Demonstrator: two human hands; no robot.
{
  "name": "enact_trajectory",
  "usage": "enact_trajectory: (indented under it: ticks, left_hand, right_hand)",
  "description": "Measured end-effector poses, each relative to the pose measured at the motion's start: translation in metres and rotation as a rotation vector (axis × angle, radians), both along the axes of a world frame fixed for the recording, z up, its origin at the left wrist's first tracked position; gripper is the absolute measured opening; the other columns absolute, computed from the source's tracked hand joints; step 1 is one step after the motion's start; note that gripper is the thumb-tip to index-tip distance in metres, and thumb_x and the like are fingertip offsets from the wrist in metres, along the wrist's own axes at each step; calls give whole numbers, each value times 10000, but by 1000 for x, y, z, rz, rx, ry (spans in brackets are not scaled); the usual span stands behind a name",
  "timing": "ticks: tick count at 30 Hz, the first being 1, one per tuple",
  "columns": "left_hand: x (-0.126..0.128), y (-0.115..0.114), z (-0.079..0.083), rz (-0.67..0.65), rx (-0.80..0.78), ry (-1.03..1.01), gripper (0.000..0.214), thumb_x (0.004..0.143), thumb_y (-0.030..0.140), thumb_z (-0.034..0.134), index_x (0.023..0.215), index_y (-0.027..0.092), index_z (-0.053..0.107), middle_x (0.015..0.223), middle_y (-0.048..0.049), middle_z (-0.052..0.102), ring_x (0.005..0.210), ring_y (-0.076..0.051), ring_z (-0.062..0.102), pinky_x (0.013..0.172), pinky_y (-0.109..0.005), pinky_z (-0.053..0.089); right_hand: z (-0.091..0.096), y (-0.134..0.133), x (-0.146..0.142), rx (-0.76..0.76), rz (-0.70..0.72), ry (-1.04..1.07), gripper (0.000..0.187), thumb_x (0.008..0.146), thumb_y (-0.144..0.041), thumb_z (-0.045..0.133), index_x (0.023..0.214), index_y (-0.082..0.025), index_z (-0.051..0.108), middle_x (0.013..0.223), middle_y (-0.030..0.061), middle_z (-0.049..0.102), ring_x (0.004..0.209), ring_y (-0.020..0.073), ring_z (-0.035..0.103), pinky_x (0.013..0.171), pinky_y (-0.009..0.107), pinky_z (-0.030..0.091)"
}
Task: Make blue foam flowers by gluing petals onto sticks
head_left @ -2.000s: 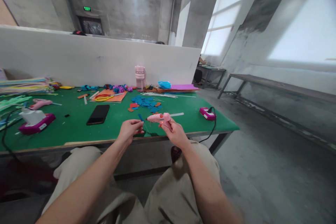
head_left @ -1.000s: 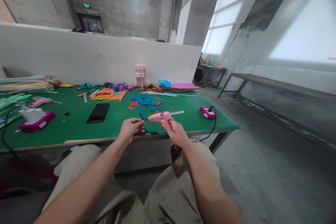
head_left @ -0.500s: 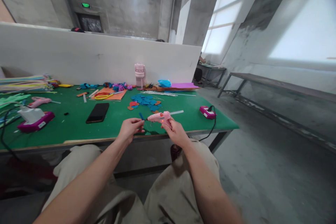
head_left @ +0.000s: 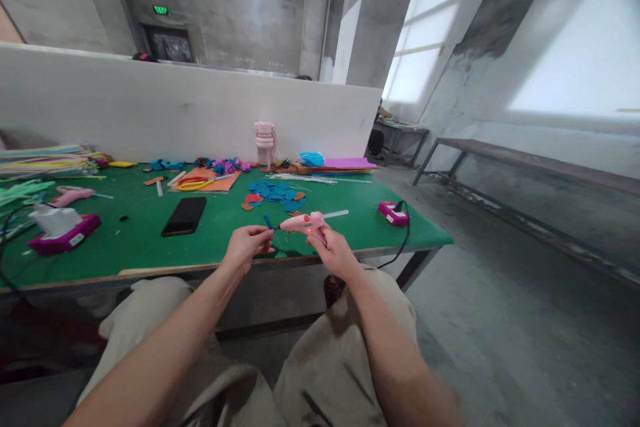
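My right hand [head_left: 334, 253] grips a pink glue gun [head_left: 303, 223] above the near edge of the green table [head_left: 150, 247]; a white glue stick juts from its back. The gun's nozzle points left at a small blue piece [head_left: 269, 222] pinched in my left hand [head_left: 246, 246]. Both hands hover just over the table edge, close together. A pile of blue and orange cut-out pieces [head_left: 274, 193] lies on the table beyond the hands.
A black phone [head_left: 184, 215] lies left of the hands. A magenta power strip [head_left: 393, 212] with a black cable sits at the right corner. Another glue gun [head_left: 71, 195], a magenta stand [head_left: 63, 231], scissors on orange sheet [head_left: 203, 181] and a pink bottle [head_left: 265, 135] stand before a white partition [head_left: 175, 107].
The hands have stayed nearly still; the glue gun's nozzle came closer to the blue piece in my left hand. The view drifted slightly to the right.
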State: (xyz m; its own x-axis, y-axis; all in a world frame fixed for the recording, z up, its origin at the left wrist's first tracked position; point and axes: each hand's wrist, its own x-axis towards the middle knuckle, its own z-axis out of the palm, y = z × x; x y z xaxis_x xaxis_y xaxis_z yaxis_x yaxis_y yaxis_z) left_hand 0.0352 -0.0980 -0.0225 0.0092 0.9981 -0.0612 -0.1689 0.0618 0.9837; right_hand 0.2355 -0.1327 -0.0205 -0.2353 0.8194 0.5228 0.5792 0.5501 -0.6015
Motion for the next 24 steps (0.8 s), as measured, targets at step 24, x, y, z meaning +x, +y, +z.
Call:
enact_trajectory:
  ticks: [24]
  left_hand:
    - [0,0,0,-10,6,12,295,468,296,746,630,87,615,521,-7,560,462,-92,505,498,-281,501]
  right_hand:
    - [1,-1,1,18,1,1,429,840,-282,416,1250,-159,380,1100,111,581,990,215,552,823,307,414]
